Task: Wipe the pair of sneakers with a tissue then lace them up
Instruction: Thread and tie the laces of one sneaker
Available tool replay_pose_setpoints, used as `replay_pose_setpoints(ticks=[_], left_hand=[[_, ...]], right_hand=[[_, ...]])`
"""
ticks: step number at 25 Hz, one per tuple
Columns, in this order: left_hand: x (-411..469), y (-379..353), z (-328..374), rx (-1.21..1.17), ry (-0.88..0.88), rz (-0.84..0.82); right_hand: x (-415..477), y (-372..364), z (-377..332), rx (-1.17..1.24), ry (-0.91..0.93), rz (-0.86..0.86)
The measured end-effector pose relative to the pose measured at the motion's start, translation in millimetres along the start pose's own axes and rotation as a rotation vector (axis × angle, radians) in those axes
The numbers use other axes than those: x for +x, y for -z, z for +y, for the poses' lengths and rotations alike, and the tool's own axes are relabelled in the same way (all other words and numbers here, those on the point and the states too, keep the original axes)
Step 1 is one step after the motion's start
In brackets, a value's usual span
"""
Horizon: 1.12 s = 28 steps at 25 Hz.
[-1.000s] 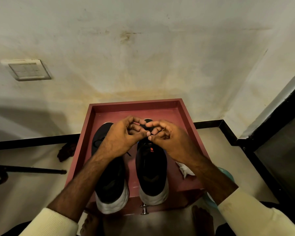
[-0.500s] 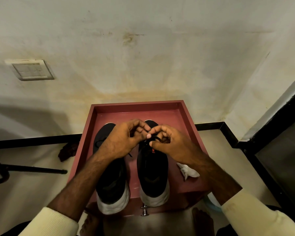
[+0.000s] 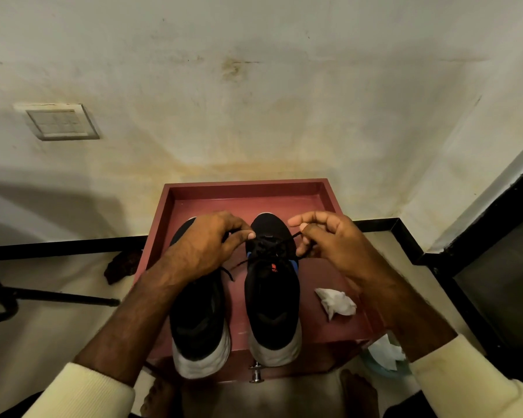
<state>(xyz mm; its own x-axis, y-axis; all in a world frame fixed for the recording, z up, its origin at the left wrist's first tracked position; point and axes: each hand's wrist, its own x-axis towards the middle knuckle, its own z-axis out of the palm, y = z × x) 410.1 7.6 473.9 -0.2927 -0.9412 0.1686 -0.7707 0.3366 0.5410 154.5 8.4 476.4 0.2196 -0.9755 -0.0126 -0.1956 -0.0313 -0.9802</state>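
Two black sneakers with white soles stand side by side, heels toward me, on a maroon tray-top stand. The left sneaker is partly under my left forearm. The right sneaker has a black lace crossing its tongue. My left hand pinches one end of that lace at the sneaker's left side. My right hand pinches the other end on the right, pulled taut. A crumpled white tissue lies on the stand to the right of the right sneaker.
The stand sits against a stained white wall, with a metal knob on its front. More white tissue lies in a pale container on the floor at right. A dark cloth and a black bar lie left. My bare feet show below.
My hands were together over the right sneaker's tongue; they have moved apart sideways, each drawing a lace end outward. The tissue is now uncovered.
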Motion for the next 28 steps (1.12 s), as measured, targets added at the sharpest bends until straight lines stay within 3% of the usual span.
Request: replay_pose_setpoints(ticks=[3,9,15,19,22,24,25,28], left_hand=[[-1.0,12.6,-5.6,0.029,0.023,-0.012],[-12.4,39.7,-24.1,0.123,0.224,-0.262],[-15.1,36.3,-26.7,0.152,0.351,-0.354],[-12.9,28.0,-15.3,0.494,0.254,-0.329],[-12.5,18.7,-3.4,0.336,0.235,-0.119],[-11.9,8.2,7.2,0.157,0.307,-0.019],[-10.8,1.9,11.2,0.151,0.338,-0.05],[-7.8,-14.1,11.0,0.174,0.403,-0.158]], right_hand=[[1.9,-0.2,0.5,0.142,-0.164,0.008],[-0.4,27.7,-7.3,-0.174,-0.229,0.044],[-1.3,33.5,9.9,-0.642,-0.226,-0.048],[-1.9,17.4,17.5,-0.867,-0.16,-0.07],[0.5,8.2,16.3,-1.075,-0.023,0.1],[2.1,4.5,18.0,-0.98,-0.009,0.219],[1.8,1.1,18.8,-0.896,-0.066,0.212],[0.8,-12.3,26.3,-0.776,-0.231,-0.002]])
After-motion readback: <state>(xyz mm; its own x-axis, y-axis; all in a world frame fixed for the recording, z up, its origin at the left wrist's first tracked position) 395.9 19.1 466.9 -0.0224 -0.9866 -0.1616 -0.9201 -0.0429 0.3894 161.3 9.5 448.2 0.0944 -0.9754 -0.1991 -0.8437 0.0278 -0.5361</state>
